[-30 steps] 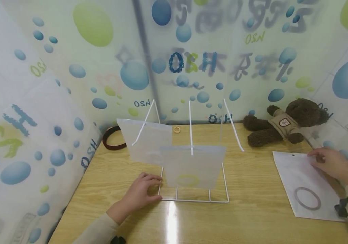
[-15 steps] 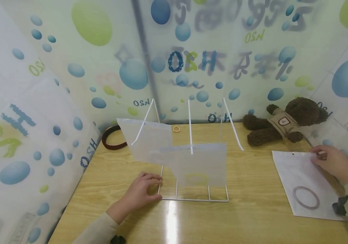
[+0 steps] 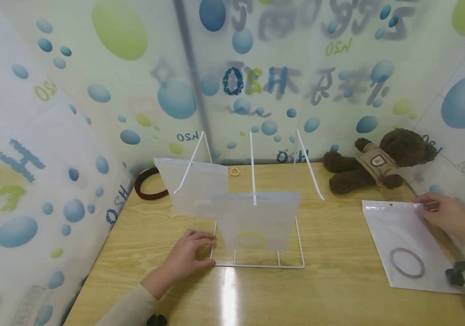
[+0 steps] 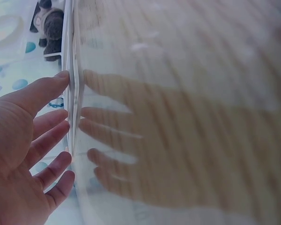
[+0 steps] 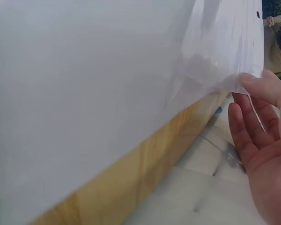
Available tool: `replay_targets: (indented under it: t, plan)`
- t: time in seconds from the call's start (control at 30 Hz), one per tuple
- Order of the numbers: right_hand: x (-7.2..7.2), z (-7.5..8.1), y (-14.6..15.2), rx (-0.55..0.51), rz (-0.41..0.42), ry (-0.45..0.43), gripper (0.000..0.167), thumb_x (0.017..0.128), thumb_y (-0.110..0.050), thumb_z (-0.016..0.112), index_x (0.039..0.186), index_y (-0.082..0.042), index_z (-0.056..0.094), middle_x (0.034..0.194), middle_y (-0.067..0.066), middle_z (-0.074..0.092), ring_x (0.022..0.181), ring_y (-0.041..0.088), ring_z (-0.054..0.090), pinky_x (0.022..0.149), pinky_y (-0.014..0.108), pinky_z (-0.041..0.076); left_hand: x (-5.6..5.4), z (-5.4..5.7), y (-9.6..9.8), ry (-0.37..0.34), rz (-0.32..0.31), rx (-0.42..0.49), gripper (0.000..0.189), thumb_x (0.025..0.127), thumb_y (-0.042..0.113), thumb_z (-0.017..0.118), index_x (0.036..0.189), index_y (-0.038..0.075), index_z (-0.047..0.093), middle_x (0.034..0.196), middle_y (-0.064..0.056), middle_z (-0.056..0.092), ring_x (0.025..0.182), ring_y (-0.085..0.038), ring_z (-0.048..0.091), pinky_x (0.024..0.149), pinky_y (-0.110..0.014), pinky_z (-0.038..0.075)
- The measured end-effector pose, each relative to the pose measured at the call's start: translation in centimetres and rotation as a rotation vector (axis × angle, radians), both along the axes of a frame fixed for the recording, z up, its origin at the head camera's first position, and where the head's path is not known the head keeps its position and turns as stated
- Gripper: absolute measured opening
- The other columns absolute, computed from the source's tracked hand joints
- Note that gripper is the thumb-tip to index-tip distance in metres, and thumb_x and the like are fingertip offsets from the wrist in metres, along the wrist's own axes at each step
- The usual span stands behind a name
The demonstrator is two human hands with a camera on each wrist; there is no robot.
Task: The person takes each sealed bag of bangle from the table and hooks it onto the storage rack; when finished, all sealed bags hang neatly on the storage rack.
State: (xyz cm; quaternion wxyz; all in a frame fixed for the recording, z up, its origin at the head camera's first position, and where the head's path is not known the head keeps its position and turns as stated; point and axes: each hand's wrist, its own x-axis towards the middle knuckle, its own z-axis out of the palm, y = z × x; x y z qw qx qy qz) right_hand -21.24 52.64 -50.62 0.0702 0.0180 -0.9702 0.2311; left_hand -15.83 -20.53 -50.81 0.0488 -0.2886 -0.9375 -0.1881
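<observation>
In the head view my left hand (image 3: 187, 256) rests at the front left of a white wire display rack (image 3: 257, 267). The left wrist view shows spread, nearly straight fingers (image 4: 49, 176) with tips at the rack's edge. Two translucent zip bags hang on its hooks: a rear left bag (image 3: 196, 185) and a front bag (image 3: 257, 222) holding a yellowish ring. At the right, my right hand (image 3: 450, 217) pinches the top right corner of another zip bag (image 3: 391, 235). Inside that bag lies a pinkish-brown ring (image 3: 406, 262). The right wrist view shows the thumb (image 5: 260, 86) over the plastic.
A brown teddy bear (image 3: 379, 160) in a beige shirt lies at the back right. Behind the rack are a dark brown band (image 3: 151, 195) and a small tan ring (image 3: 234, 172). Patterned curtains (image 3: 257, 59) border the wooden table (image 3: 338, 280).
My right fingers have closed on the bag's corner, and its top edge looks slightly raised. The front hanging bag swung right and back. My left hand has stayed at the rack.
</observation>
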Motion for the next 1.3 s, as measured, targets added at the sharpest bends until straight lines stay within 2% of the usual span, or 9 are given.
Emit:
replay_targets:
  t: [0.2, 0.3, 0.4, 0.43, 0.57, 0.67, 1.03, 1.13, 1.3]
  plan:
    - [0.5, 0.3, 0.1, -0.007, 0.01, 0.013, 0.025, 0.088, -0.004, 0.078, 0.11, 0.004, 0.069, 0.108, 0.033, 0.069, 0.079, 0.011, 0.066, 0.058, 0.021, 0.05, 0.1, 0.1, 0.1, -0.012, 0.0, 0.003, 0.046, 0.078, 0.038, 0.089, 0.118, 0.019, 0.077, 0.132, 0.005, 0.07, 0.115, -0.02, 0.057, 0.099, -0.043, 0.05]
    - [0.7, 0.4, 0.1, 0.0, 0.003, 0.012, 0.024, 0.089, -0.004, 0.077, 0.111, 0.004, 0.069, 0.105, 0.031, 0.07, 0.078, 0.016, 0.067, 0.06, 0.026, 0.053, 0.1, 0.1, 0.1, -0.015, -0.002, 0.004, 0.046, 0.078, 0.038, 0.089, 0.118, 0.018, 0.077, 0.132, 0.005, 0.07, 0.115, -0.02, 0.057, 0.099, -0.043, 0.05]
    - [1.0, 0.6, 0.1, -0.002, 0.002, 0.007, 0.025, 0.091, -0.006, 0.076, 0.112, 0.005, 0.067, 0.104, 0.032, 0.07, 0.084, 0.039, 0.069, 0.06, 0.033, 0.055, 0.0, 0.1, 0.1, -0.018, 0.001, 0.005, 0.047, 0.078, 0.038, 0.089, 0.118, 0.019, 0.077, 0.132, 0.005, 0.07, 0.115, -0.019, 0.056, 0.098, -0.043, 0.051]
    - [1.1, 0.7, 0.0, -0.004, 0.001, 0.009, 0.026, 0.091, -0.007, 0.077, 0.112, 0.005, 0.067, 0.104, 0.032, 0.07, 0.085, 0.038, 0.07, 0.06, 0.033, 0.055, 0.0, 0.1, 0.1, -0.018, 0.003, 0.005, 0.047, 0.078, 0.038, 0.09, 0.118, 0.019, 0.077, 0.133, 0.005, 0.07, 0.115, -0.019, 0.056, 0.098, -0.043, 0.051]
    - [1.5, 1.3, -0.2, -0.025, 0.011, 0.026, 0.027, 0.092, -0.013, 0.078, 0.112, 0.003, 0.068, 0.103, 0.031, 0.071, 0.079, -0.008, 0.059, 0.058, 0.019, 0.049, 0.0, 0.1, 0.1, -0.018, 0.01, 0.004, 0.048, 0.077, 0.038, 0.09, 0.119, 0.019, 0.077, 0.133, 0.005, 0.07, 0.115, -0.019, 0.056, 0.098, -0.043, 0.051]
    - [1.9, 2.0, -0.5, -0.049, 0.014, 0.016, 0.031, 0.094, -0.019, 0.076, 0.114, 0.004, 0.068, 0.106, 0.032, 0.07, 0.081, -0.026, 0.041, 0.059, 0.013, 0.046, 0.0, 0.1, 0.2, -0.019, 0.009, -0.001, 0.047, 0.077, 0.038, 0.09, 0.118, 0.019, 0.077, 0.133, 0.006, 0.07, 0.115, -0.019, 0.056, 0.098, -0.043, 0.051]
    - [2.9, 3.6, -1.6, -0.078, -0.025, -0.001, 0.038, 0.095, -0.026, 0.076, 0.117, 0.003, 0.067, 0.108, 0.032, 0.07, 0.078, -0.026, 0.041, 0.058, 0.016, 0.048, 0.1, 0.1, 0.2, -0.017, 0.015, 0.007, 0.048, 0.077, 0.038, 0.09, 0.119, 0.018, 0.077, 0.133, 0.005, 0.07, 0.115, -0.019, 0.056, 0.098, -0.043, 0.051]
    - [3.0, 4.0, -2.0, -0.093, -0.035, 0.0, 0.037, 0.095, -0.025, 0.076, 0.117, 0.003, 0.067, 0.098, 0.019, 0.073, 0.077, -0.025, 0.043, 0.057, 0.016, 0.048, 0.1, 0.1, 0.2, -0.014, 0.015, 0.005, 0.048, 0.077, 0.038, 0.09, 0.119, 0.019, 0.077, 0.132, 0.005, 0.07, 0.114, -0.018, 0.056, 0.098, -0.043, 0.051]
    - [3.5, 4.9, -2.8, -0.134, -0.036, 0.015, 0.035, 0.095, -0.025, 0.076, 0.117, 0.0, 0.069, 0.089, -0.033, 0.059, 0.079, -0.024, 0.046, 0.058, 0.013, 0.047, 0.1, 0.1, 0.2, -0.01, 0.014, 0.005, 0.048, 0.077, 0.039, 0.09, 0.119, 0.019, 0.077, 0.132, 0.005, 0.07, 0.114, -0.019, 0.057, 0.098, -0.043, 0.051]
